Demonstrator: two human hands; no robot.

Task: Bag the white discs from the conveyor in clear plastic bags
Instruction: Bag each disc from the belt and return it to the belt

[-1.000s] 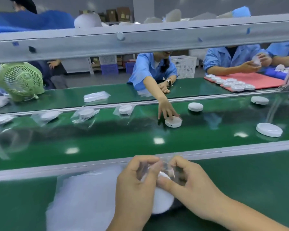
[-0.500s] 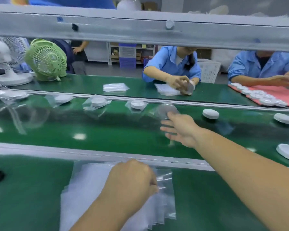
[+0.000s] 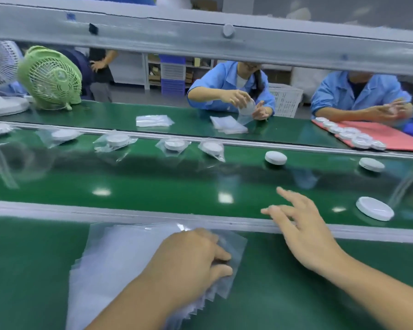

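The green conveyor belt (image 3: 153, 177) runs left to right across the view under a grey overhead rail (image 3: 200, 34), with a green workbench (image 3: 34, 270) on the near side. A green fan (image 3: 50, 77) stands on the far bench at the left. On the near bench lies a stack of clear plastic bags (image 3: 119, 258), fanned out at its lower right corner. The left hand (image 3: 191, 258) rests on the stack's right part, fingers bent, with thumb and forefinger pinching the top sheets near the right edge. The right hand (image 3: 305, 232) hovers over the belt's near edge, fingers spread and straight, holding nothing. To its right a bare white disc (image 3: 374, 208) lies on the belt, apart from the hand. Two more bare discs (image 3: 275, 157) sit along the belt's far side, and bagged discs (image 3: 211, 148) lie in a row to their left.
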